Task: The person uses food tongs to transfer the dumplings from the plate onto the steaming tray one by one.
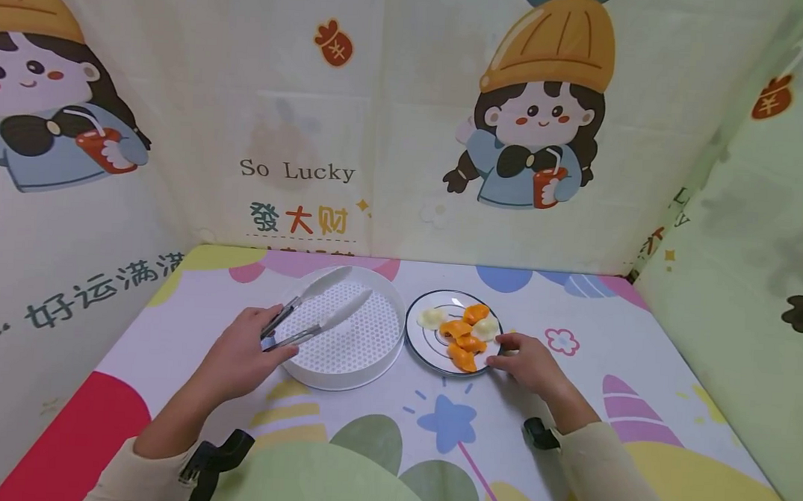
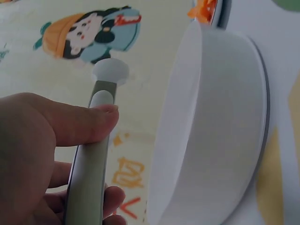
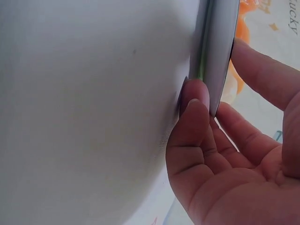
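Observation:
My left hand [image 1: 241,354] grips a pair of tongs [image 1: 346,310] by the handle, thumb on top. The tongs' two pale tips are spread apart above a round white steamer tray [image 1: 349,381] with a perforated floor, and nothing is between them. In the left wrist view the tongs' handle [image 2: 86,176] runs beside the tray's wall. My right hand [image 1: 527,364] pinches the right rim of a white plate [image 1: 429,347] with a dark edge. Several orange dumpling-shaped pieces [image 1: 462,358] and two pale ones [image 1: 432,317] lie on the plate.
The plate stands just right of the tray, near the table's back edge. Behind and on both sides hang printed cloth walls [image 1: 407,131]. A colourful patterned cloth [image 1: 378,474] covers the table. Black straps [image 1: 221,452] sit on both wrists.

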A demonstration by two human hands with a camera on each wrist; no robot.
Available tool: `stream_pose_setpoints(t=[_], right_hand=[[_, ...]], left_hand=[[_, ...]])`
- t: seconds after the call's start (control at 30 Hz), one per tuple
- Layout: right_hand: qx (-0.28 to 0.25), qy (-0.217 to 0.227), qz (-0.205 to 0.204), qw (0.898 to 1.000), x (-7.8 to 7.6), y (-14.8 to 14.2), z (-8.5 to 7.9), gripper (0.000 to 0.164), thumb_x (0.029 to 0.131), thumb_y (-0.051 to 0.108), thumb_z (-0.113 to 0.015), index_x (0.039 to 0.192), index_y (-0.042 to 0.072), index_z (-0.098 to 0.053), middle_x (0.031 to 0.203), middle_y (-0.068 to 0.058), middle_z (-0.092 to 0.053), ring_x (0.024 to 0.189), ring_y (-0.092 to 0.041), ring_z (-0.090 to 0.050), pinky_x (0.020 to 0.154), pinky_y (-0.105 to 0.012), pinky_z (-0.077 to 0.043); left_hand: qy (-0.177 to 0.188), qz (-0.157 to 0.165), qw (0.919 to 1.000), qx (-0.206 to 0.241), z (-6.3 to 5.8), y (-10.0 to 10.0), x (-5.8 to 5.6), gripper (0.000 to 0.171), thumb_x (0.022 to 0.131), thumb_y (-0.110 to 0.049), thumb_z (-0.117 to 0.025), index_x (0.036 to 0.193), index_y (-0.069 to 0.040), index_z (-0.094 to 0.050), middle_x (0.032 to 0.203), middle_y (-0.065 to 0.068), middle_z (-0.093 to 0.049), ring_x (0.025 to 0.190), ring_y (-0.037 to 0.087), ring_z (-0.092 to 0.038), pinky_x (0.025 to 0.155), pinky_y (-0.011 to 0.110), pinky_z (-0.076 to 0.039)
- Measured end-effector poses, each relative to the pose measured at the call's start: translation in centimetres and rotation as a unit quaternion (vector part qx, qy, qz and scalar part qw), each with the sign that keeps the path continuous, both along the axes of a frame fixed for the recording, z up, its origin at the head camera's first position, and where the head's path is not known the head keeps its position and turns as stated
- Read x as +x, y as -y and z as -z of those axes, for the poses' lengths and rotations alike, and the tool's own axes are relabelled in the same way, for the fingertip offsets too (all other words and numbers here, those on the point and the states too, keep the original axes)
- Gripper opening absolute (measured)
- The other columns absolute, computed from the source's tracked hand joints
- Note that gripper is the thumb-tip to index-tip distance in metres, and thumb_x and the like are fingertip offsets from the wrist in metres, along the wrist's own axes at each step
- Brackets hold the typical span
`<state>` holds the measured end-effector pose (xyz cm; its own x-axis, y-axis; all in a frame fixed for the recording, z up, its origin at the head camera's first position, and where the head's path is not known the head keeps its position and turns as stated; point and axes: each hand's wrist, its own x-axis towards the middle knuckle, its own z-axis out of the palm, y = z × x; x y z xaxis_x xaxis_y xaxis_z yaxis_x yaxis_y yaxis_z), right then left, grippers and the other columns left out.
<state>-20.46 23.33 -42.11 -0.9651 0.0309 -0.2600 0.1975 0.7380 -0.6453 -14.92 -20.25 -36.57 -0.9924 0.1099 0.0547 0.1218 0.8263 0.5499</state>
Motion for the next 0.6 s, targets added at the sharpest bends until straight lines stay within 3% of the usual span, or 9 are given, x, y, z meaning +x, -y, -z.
stream_pose_setpoints(t=[0.4, 0.6], right_hand=[[0.0, -0.001, 0.002, 1.0, -0.3, 0.2, 0.0, 0.058, 0.087, 0.025, -0.079, 0.132, -0.002, -0.057, 0.123, -0.021, -0.059, 0.099, -0.031, -0.055, 0.088, -0.043, -0.053], [-0.003, 0.003, 0.003, 1.0, -0.3, 0.1, 0.0, 0.057, 0.086, 0.025, -0.08, 0.132, -0.002, -0.057, 0.122, -0.021, -0.059, 0.098, -0.03, -0.055, 0.086, -0.043, -0.053]], left_hand=[[-0.012, 0.086, 0.9946, -0.057, 0.6, -5.0, -1.3, 0.066, 0.084, -0.029, -0.08, 0.14, -0.003, -0.056, 0.13, 0.017, -0.057, 0.108, 0.032, -0.059, 0.087, 0.051, -0.052], [-0.028, 0.117, 0.9893, -0.083, 0.2, -6.8, -2.7, 0.064, 0.082, -0.029, -0.083, 0.137, -0.004, -0.06, 0.124, 0.014, -0.061, 0.105, 0.028, -0.06, 0.082, 0.048, -0.055]])
